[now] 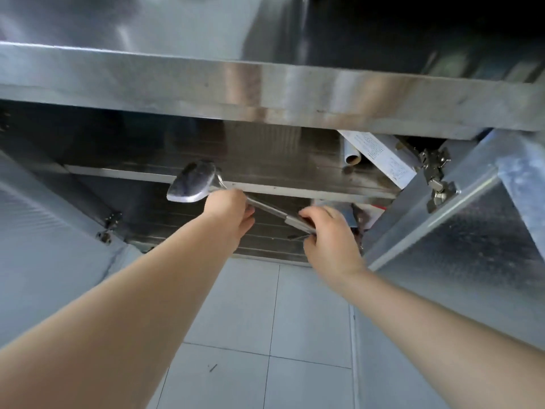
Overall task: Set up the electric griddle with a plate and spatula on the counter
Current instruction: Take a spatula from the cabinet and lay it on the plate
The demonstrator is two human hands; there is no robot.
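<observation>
A: Where's the spatula (193, 183) right now?

B: You've got it in both hands, in front of the open cabinet under the worktop (265, 90). Your left hand (228, 209) is curled round the metal shaft just behind the blade, and your right hand (327, 231) has its grip closed on the handle end. The blade points up and to the left, level with the front edge of the middle shelf (295, 188).

A: So it's out of the cabinet?

B: It looks clear of the shelf, held in the air at the opening, but it's not on the worktop yet. The worktop edge is well above your hands.

A: And the griddle and the plate?

B: I can't see either one. The strip of worktop surface in view is blurred and shows nothing I can name, so I can't tell you whether they're already set out.

A: What else is in there?

B: On the shelf's right side there's a cardboard tube (351, 156) and a white printed box (386, 159) leaning beside the door hinge (436, 175). The right door (460, 228) stands swung open.

A: How far along am I, then?

B: By my judgement, mid-task: spatula fetched, still to be lifted and laid on the worktop, and the rest unconfirmed
</observation>
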